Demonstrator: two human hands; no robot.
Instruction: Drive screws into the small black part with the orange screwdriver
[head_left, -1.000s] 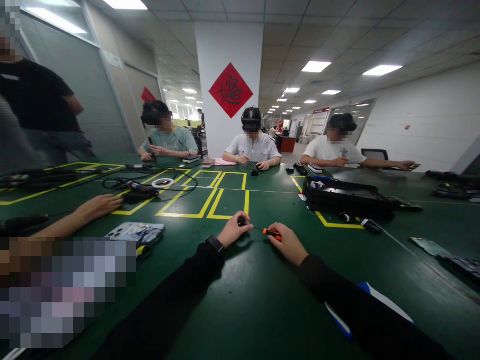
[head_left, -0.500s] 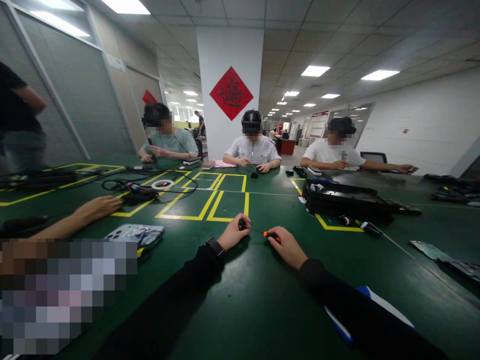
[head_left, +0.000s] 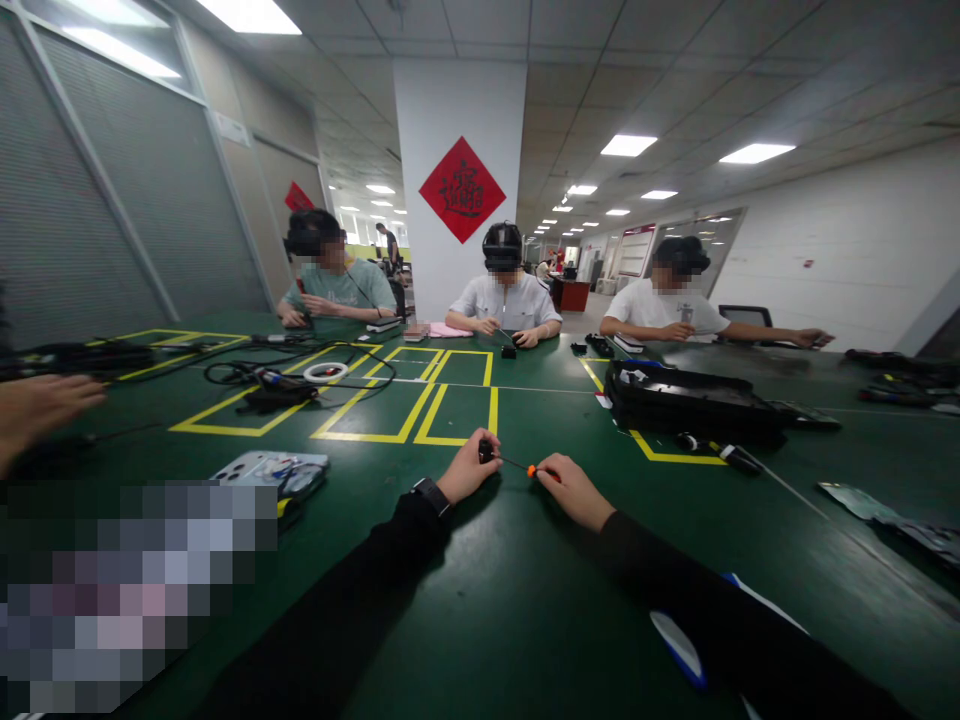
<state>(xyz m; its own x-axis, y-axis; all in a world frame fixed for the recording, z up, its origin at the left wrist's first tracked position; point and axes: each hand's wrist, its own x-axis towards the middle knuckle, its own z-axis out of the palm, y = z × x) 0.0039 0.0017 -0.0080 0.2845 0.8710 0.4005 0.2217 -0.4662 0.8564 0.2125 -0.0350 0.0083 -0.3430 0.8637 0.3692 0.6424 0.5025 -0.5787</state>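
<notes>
My left hand is closed around a small black part, whose exact kind I cannot make out. Between finger and thumb, my right hand grips a screwdriver by its orange and black handle. The thin metal shaft points left and reaches the black part, or ends right beside it. Both hands are just above the green table, a short gap apart. Under my right forearm lies a blue and white object, partly covered by the sleeve.
An open black case lies to the right, with a black cable connector near it. Black cables and a white ring lie left. A clear bag of parts sits near a co-worker's hand. Several people sit opposite.
The co-worker's hand at the left has pulled back from the cables toward the left edge. The standing person there has left view. My hands hold nearly the same pose.
</notes>
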